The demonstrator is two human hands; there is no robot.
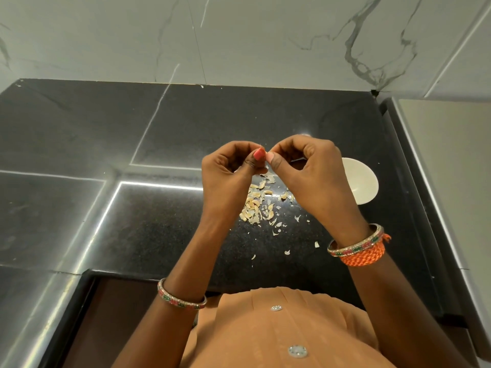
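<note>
My left hand point(228, 168) and my right hand point(305, 166) are raised together above the black counter point(164, 229), fingers curled, thumbs meeting at the middle. Between the fingertips they pinch something small, likely a garlic clove; almost all of it is hidden by the fingers. Below the hands lies a pile of garlic cloves point(252, 204) mixed with papery peel. Loose peel flakes point(279, 229) are scattered toward me on the counter.
A white bowl point(361, 181) stands on the counter to the right, partly behind my right hand. A marble-patterned wall point(239, 38) backs the counter. The counter's right edge borders a pale surface point(451, 155). A lower dark step lies at the left front.
</note>
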